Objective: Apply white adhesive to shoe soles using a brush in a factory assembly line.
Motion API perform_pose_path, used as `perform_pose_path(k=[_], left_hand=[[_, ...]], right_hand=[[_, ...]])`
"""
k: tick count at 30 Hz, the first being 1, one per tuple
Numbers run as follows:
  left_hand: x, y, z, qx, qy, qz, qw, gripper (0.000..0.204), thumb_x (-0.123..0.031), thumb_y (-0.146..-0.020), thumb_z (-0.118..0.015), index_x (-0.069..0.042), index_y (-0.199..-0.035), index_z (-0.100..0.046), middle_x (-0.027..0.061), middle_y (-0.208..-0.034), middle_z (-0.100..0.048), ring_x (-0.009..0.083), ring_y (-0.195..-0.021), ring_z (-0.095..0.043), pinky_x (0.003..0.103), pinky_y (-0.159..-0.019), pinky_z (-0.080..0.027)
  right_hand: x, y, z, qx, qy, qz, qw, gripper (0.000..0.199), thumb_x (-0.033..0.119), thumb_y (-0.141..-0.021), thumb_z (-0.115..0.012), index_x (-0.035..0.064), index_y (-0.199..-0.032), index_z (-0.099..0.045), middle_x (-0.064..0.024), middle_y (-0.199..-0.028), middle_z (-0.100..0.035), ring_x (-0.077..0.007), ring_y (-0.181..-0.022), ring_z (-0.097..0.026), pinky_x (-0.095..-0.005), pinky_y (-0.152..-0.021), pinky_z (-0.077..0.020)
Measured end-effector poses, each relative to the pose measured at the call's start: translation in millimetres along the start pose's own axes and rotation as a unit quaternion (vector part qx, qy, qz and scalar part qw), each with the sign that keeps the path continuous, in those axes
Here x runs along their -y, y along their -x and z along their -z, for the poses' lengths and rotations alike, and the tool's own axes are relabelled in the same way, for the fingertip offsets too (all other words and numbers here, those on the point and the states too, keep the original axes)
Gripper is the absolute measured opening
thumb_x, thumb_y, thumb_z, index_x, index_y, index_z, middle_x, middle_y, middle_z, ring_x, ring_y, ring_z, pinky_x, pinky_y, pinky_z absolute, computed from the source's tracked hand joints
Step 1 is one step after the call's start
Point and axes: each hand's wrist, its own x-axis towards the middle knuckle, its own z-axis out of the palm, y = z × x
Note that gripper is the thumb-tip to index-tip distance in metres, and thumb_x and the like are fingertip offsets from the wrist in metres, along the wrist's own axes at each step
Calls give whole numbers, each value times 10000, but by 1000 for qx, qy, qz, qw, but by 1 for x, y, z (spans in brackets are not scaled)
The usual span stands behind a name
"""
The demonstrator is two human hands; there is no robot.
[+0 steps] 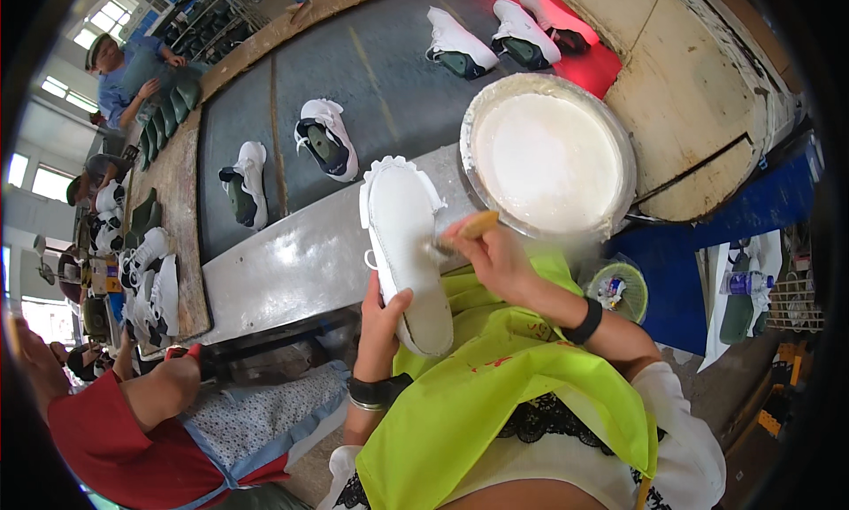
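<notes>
Along the grey conveyor belt (pixel 371 76), white shoes (pixel 327 137) pass; left hand (pixel 382 320) grips a white upturned shoe (pixel 407 245), right hand (pixel 497 258) pinches a brush (pixel 467 230) beside the glue pan (pixel 546 156).

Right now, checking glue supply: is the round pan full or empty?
Full: the round pan holds a white layer spread almost to its rim, behind the brush in the right hand.

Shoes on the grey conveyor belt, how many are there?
5: three in the far row, two nearer, at left. More may lie beyond the frame.
</notes>
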Motion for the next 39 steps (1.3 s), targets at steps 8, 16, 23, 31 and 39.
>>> perform_pose_path(k=[8,16,23,31,39], left_hand=[[-73,-233,-8,52,-26,19,998,634,-149,-824,-680,21,-1340,-355,166,-1187,-557,254,-1062,-587,381,-864,-515],[-11,-460,-85,-173,-460,-113,864,1272,-708,-635,-695,-158,-1505,53,253,-1510,-166,452,-1385,-182,648,-1055,-184],[-33,-439,-29,-186,-750,-308,555,975,-620,-793,-567,86,-1409,-297,271,-1471,-271,456,-1394,-153,594,-1116,-92],[-60,-286,98,-356,-728,-79,580,1287,-594,-587,-774,56,-1464,-94,320,-1506,-67,487,-1395,-65,585,-1103,-133],[-29,-336,225,-355,-390,89,845,1309,-496,-572,-798,-44,-1489,19,337,-1498,-8,528,-1332,-251,538,-1069,-305]], right_hand=[[10,-35,67,-160,-64,-151,973,169,126,-948,-566,-26,-992,-624,-71,-887,-657,-99,-807,-586,-258,-718,-478],[-26,-35,89,-235,-90,-164,954,132,84,-946,-542,-18,-1024,-575,-98,-960,-659,-113,-779,-595,-250,-694,-503],[-27,-55,96,-206,-115,-162,958,121,63,-957,-515,-19,-1034,-558,-122,-1003,-650,-144,-861,-622,-287,-757,-543],[-23,-42,98,-185,-116,-149,964,134,63,-953,-521,-33,-1039,-559,-135,-994,-643,-150,-844,-624,-289,-744,-552],[-12,-44,88,-147,-133,-172,965,195,123,-966,-523,-46,-1061,-543,-132,-990,-627,-168,-874,-615,-308,-736,-551]])
